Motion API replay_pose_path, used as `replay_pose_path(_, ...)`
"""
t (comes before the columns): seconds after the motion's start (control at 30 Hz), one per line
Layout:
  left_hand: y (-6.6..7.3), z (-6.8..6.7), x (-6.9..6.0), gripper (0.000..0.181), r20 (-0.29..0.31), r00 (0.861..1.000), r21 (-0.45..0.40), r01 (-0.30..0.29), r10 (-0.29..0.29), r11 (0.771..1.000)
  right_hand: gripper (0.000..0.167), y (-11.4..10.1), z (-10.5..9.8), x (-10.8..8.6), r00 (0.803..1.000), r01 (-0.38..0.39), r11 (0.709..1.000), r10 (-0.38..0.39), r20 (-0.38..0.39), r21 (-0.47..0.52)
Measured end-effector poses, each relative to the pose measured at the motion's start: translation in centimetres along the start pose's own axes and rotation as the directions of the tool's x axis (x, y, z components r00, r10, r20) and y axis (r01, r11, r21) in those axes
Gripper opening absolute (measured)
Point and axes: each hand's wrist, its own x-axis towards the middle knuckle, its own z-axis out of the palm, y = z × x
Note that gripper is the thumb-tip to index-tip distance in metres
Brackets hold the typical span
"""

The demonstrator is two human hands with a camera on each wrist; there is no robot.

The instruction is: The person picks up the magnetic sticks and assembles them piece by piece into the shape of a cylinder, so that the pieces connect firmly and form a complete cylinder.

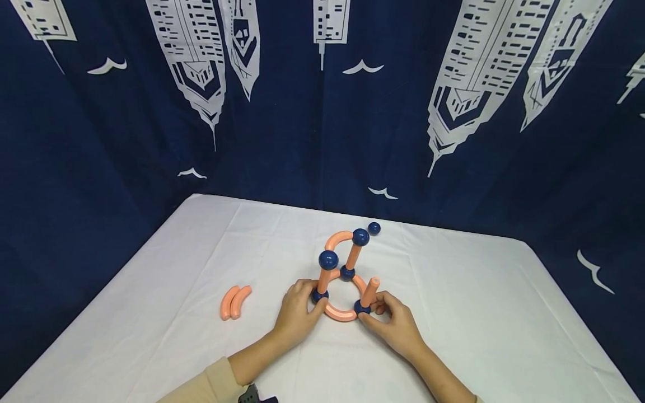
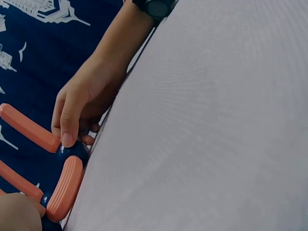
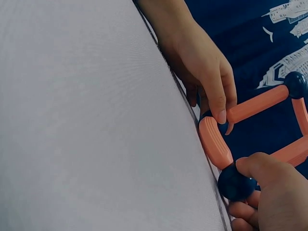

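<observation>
A toy frame of orange rods and blue balls stands on the white table. Its base is a ring of curved rods (image 1: 341, 315) joined by three balls. My left hand (image 1: 296, 313) pinches the ring's left ball (image 1: 319, 296) between thumb and fingers. With thumb and fingertips, my right hand (image 1: 398, 329) holds the right ball (image 1: 361, 307), also seen in the left wrist view. From that ball rises a tilted straight rod (image 1: 370, 291) with a bare top end. Two other uprights carry balls (image 1: 328, 259), linked by an upper curved rod (image 1: 339, 239).
Two loose curved rods (image 1: 235, 303) lie side by side on the table (image 1: 151, 336), left of my left hand. Behind the frame rests a single blue ball (image 1: 374, 228). A dark blue curtain (image 1: 322, 140) with white building prints hangs beyond the far table edge.
</observation>
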Motion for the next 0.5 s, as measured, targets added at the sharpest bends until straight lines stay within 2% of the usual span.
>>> replay_pose_path(0.23,0.00,-0.06,0.21,0.032,-0.020,0.999,0.021,0.050,-0.050,0.999,0.031,0.06,0.01,0.16,0.997,0.075,0.996,-0.077,0.033,0.038)
replay_pose_path(0.5,-0.04,0.06,0.26,0.032,-0.020,0.997,0.008,0.076,-0.076,0.997,0.028,-0.23,-0.06,0.17,0.998,0.015,0.998,-0.018,0.059,0.054)
